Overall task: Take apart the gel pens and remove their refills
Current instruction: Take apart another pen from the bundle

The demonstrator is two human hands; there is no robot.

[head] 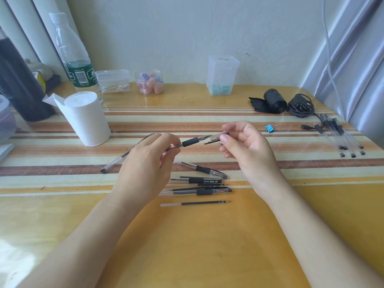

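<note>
Our left hand holds the pen in a pinching grip behind its rubber sleeve, above the middle of the worktop. Our right hand pinches the clear cap at the tip. The pen looks light, stiff and slick, so we would grip the sleeve. A loose refill lies nearer.

- Paper roll near the table's left edge.
- Bottle, swab box, jar and clear box along the far edge.
- Bag roll and cable at the far right corner.
- Blue clip near them.
</note>
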